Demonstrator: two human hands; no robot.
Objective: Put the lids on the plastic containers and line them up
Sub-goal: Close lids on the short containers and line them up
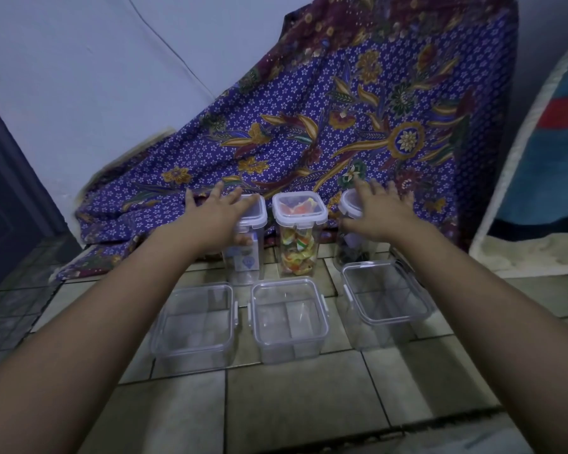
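Left hand (215, 215), right hand (379, 211) spread flat on outer tall clear lidded jars (247, 244), 11 and 1 o'clock; nudge both level with middle jar (298, 237).

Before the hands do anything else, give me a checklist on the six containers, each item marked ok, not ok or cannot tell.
1. Lid on the middle tall container: on and looks seated, ok.
2. Lid on the left tall container: in place under the left hand, ok; whether its clips are shut, cannot tell.
3. Lid on the right tall container: partly hidden by the right hand, cannot tell.
4. Lids on the three short containers in front, left, middle, right: appear on, ok.
5. Front row lined up: the right one sits turned and further back, not ok.
6. Back row lined up: roughly even, ok.
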